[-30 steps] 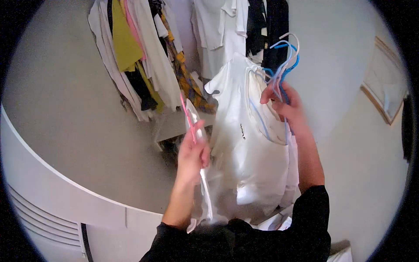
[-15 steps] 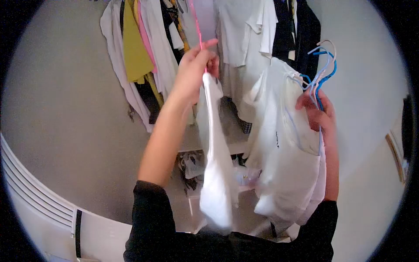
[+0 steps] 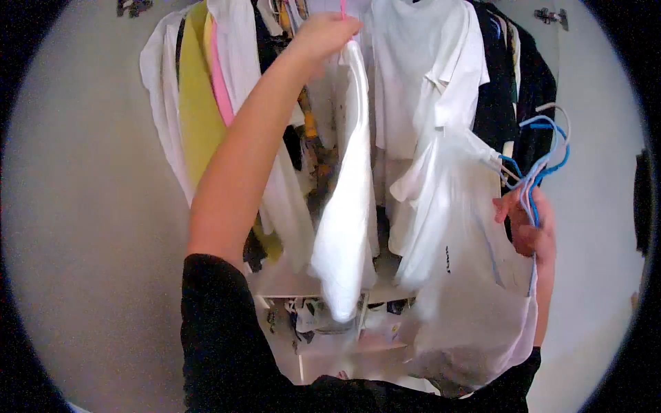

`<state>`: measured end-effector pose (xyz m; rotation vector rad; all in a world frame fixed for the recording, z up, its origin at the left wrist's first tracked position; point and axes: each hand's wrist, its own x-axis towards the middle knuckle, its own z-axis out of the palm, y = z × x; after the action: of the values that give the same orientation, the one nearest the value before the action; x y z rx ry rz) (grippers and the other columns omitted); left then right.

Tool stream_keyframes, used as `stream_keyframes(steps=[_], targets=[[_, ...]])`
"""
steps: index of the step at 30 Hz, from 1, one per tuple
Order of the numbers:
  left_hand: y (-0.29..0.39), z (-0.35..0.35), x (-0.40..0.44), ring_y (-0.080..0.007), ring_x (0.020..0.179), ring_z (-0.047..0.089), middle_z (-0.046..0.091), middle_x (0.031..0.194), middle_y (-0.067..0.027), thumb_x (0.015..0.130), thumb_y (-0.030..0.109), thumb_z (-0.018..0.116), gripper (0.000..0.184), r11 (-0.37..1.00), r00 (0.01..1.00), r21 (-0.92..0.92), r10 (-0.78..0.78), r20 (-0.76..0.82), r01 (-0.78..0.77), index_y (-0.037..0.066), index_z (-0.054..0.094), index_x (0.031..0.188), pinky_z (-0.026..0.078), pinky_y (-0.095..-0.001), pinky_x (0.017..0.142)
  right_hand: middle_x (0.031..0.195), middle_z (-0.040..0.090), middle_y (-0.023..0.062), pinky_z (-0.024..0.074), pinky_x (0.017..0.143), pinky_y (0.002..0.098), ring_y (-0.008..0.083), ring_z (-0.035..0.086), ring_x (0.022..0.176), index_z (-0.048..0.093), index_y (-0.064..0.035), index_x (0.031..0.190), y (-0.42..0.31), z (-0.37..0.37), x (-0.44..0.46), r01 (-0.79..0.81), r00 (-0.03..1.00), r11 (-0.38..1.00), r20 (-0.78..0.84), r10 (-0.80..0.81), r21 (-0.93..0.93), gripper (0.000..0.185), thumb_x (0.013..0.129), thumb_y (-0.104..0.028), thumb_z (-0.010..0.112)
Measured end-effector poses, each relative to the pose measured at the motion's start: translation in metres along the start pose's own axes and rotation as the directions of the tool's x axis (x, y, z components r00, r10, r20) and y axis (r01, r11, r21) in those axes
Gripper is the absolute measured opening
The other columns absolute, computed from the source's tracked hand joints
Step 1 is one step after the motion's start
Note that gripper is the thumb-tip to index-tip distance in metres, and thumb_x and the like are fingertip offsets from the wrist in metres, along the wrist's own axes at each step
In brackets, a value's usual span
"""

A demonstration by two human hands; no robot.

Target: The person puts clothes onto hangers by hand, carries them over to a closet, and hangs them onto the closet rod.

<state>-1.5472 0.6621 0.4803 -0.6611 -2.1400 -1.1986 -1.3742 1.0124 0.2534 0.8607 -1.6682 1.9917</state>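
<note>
Near the top middle, my left hand (image 3: 322,38) is closed around the neck of a pink clothes hanger (image 3: 343,8). A white garment (image 3: 344,199) hangs edge-on from it, below my fingers. On the right, my right hand (image 3: 533,224) grips several clothes hangers (image 3: 540,168), blue and pale ones, just below their hooks. White shirts (image 3: 468,303) hang from these in front of my right forearm, one with small dark lettering. The top of the pink hanger's hook is cut off by the frame's upper edge.
Hanging clothes fill the wardrobe ahead: a yellow-green garment (image 3: 195,103) and white ones on the left, a white shirt (image 3: 413,76) in the middle, black garments (image 3: 537,76) on the right. A low shelf (image 3: 275,297) with bagged items lies below. Door hinges (image 3: 551,16) show at both upper sides.
My left hand has risen with the pink hanger and its white garment, toward the hanging clothes. My right hand with its hangers sits lower and farther right in view. The view has shifted closer.
</note>
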Motion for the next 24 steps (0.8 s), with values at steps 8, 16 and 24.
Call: stream_keyframes(steps=[8,16,24], targets=[[0.018,0.007,0.065,-0.0319,0.111,0.058,0.066,0.122,-0.0170,0.085,0.033,0.068,0.050,0.995,0.999,-0.102,-0.002,-0.041,-0.002,-0.002,0.066,0.121,0.044,-0.0438,0.095,0.092,0.064,0.0128,0.0432,0.103,0.0427,0.0276,0.064,0.080,0.055,-0.0004,0.114,0.031,-0.042,0.038,0.019,0.999,0.999,0.046,-0.021,0.038,0.063,0.056,-0.019,0.068],[0.034,-0.026,0.121,-0.0336,0.095,0.066,0.068,0.102,-0.0225,0.083,0.022,0.072,0.042,0.999,0.932,-0.048,-0.033,-0.362,0.017,-0.009,0.066,0.111,0.050,-0.0487,0.078,0.079,0.066,0.0161,0.0424,0.104,0.0442,0.0293,0.066,0.077,0.056,-0.0001,0.105,-0.008,-0.029,0.009,-0.027,0.997,0.973,0.073,0.011,0.228,0.055,0.057,-0.020,0.075],[0.035,-0.065,0.149,-0.0350,0.085,0.067,0.069,0.100,-0.0212,0.086,0.014,0.070,0.036,0.934,0.945,-0.355,-0.076,-0.318,-0.044,-0.012,0.064,0.111,0.053,-0.0515,0.070,0.071,0.065,0.0157,0.0403,0.109,0.0500,0.0317,0.068,0.069,0.057,0.0014,0.109,0.010,-0.027,0.018,-0.083,0.996,0.941,0.044,0.073,0.329,0.062,0.055,-0.019,0.080]])
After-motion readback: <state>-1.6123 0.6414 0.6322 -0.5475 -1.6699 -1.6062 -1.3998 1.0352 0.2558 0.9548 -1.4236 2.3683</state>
